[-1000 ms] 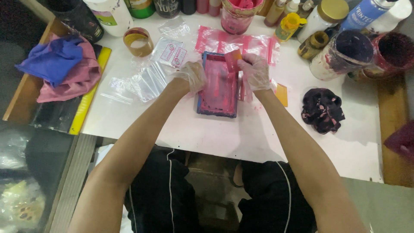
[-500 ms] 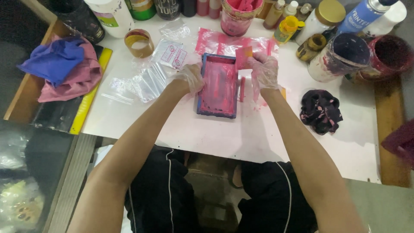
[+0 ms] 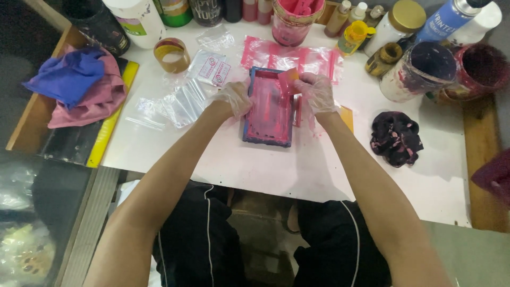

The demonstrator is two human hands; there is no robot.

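Holding a pink-stained frame (image 3: pixel 268 109) on the white counter (image 3: pixel 223 165), two gloved hands are seen at its upper end.

The frame is laid flat near the counter's middle, with its blue rim visible. The left hand (image 3: pixel 234 99) is pressed on the frame's left upper edge, fingers curled on it. A small orange-pink card (image 3: pixel 288 81) is pinched in the right hand (image 3: pixel 317 93), its grip closed on the card's right side, just above the frame's top right corner. Clear bags (image 3: pixel 178 103) are spread to the left, and pink-smeared plastic (image 3: pixel 313 61) lies behind the frame. A tape roll (image 3: pixel 172 55), a blue and pink cloth pile (image 3: pixel 79 85), a dark rag (image 3: pixel 396 138) and paint pots (image 3: pixel 419 72) are set around.
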